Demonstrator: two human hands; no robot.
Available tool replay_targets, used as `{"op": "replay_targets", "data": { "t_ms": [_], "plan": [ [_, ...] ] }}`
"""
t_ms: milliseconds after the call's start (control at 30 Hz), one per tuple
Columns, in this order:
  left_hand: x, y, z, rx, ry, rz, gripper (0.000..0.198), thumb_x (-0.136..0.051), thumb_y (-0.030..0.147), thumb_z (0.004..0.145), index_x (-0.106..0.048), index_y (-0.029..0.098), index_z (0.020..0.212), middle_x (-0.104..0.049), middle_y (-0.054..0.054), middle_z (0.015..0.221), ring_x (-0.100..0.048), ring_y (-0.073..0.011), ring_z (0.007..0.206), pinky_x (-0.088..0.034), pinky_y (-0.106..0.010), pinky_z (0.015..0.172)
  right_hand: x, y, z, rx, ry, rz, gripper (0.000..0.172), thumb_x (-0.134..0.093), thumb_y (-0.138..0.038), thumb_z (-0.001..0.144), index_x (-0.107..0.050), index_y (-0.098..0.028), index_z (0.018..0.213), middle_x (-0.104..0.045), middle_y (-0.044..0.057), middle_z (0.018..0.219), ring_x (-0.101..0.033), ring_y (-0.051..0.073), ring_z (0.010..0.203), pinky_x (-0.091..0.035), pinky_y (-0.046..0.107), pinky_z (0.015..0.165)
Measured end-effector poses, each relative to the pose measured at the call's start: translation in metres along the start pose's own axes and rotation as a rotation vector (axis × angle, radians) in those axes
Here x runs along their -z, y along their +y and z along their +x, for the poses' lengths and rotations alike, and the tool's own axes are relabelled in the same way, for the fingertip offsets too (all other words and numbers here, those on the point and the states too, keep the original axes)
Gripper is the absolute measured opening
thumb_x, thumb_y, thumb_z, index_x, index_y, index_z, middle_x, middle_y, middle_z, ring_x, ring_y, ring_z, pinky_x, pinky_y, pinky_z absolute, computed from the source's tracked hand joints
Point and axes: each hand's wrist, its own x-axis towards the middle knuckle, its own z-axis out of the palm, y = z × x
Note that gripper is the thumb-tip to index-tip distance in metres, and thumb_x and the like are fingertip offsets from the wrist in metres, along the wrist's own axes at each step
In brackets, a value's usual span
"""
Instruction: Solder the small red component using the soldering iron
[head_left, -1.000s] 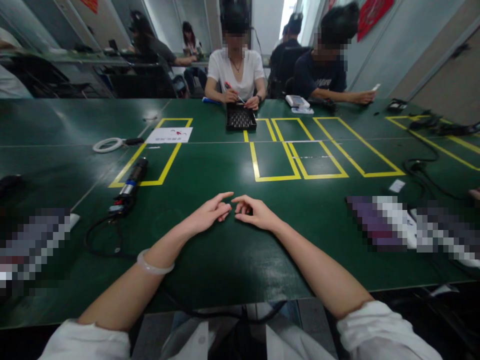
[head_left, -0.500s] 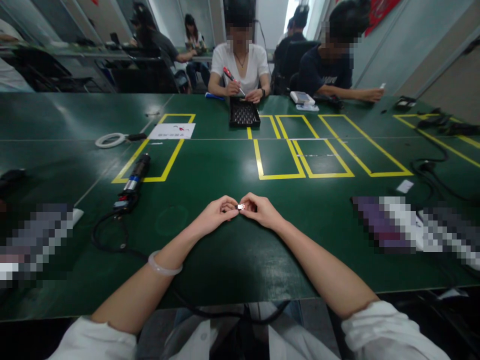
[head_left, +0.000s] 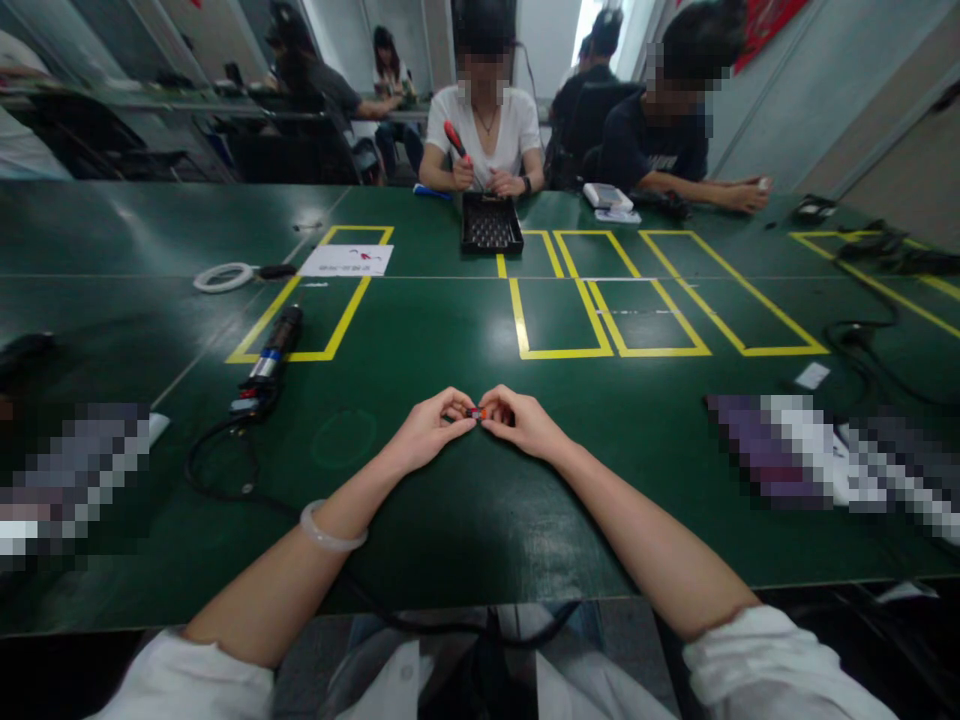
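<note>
My left hand (head_left: 429,432) and my right hand (head_left: 523,421) meet fingertip to fingertip over the green table (head_left: 450,520), just in front of me. Both are closed in a pinch on one tiny part (head_left: 475,412) that shows a spot of red or orange between the fingers. The part is too small to name. My left wrist wears a pale bangle (head_left: 330,531). Both forearms rest on the table near its front edge.
An electric screwdriver (head_left: 268,362) with a looped black cable (head_left: 217,470) lies to my left. Yellow tape boxes (head_left: 600,320) mark the table's middle. A black tray (head_left: 490,224) sits before a person opposite holding a red-handled tool. A white ring (head_left: 223,276) and paper sheet (head_left: 346,260) lie far left.
My fingers were loosely curled and apart one second ago; they have closed together on the small part. It flashed shiny half a second ago and now shows red.
</note>
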Motion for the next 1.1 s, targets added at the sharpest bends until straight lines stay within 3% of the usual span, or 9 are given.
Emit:
{"op": "replay_targets", "data": {
  "t_ms": [567,733,967,1100],
  "plan": [
    [0.0003,0.0011,-0.0014,-0.006,-0.012,0.028,0.032,-0.06,0.045,0.084,-0.06,0.016,0.096,-0.064,-0.004,0.09,-0.059,-0.0154,0.081,-0.045,-0.025,0.069,0.0017,-0.0015,0.0002,0.046,0.037,-0.034,0.015,-0.061,-0.024,0.086,-0.061,-0.018,0.1,-0.061,0.003,0.093,-0.055,0.011,0.071,-0.044,0.023,0.064],
    [-0.0001,0.0019,-0.0015,-0.009,-0.027,0.054,0.032,-0.053,0.047,0.087,-0.061,0.016,0.093,-0.063,-0.002,0.081,-0.058,-0.0146,0.076,-0.045,-0.026,0.07,0.0012,-0.0021,0.0003,-0.031,0.022,0.062,0.018,-0.061,-0.029,0.087,-0.062,-0.017,0.101,-0.064,0.001,0.083,-0.053,0.01,0.067,-0.043,0.022,0.062],
    [-0.0049,0.0,-0.003,-0.075,-0.014,0.071,0.035,-0.061,0.039,0.083,-0.053,0.02,0.111,-0.065,-0.003,0.096,-0.06,-0.0134,0.079,-0.047,-0.024,0.067,-0.0012,0.0024,0.0015,-0.125,0.037,0.239,0.024,-0.057,-0.039,0.09,-0.06,-0.016,0.094,-0.066,0.002,0.078,-0.059,0.011,0.065,-0.047,0.025,0.065],
    [-0.0063,0.0037,-0.0063,-0.166,0.001,0.168,0.023,-0.055,0.035,0.088,-0.056,0.02,0.106,-0.066,-0.002,0.095,-0.059,-0.013,0.079,-0.046,-0.024,0.069,-0.003,0.0044,0.0016,-0.137,0.013,0.31,0.028,-0.055,-0.044,0.09,-0.059,-0.016,0.094,-0.066,0.002,0.074,-0.06,0.012,0.066,-0.049,0.026,0.067]
  ]
}}
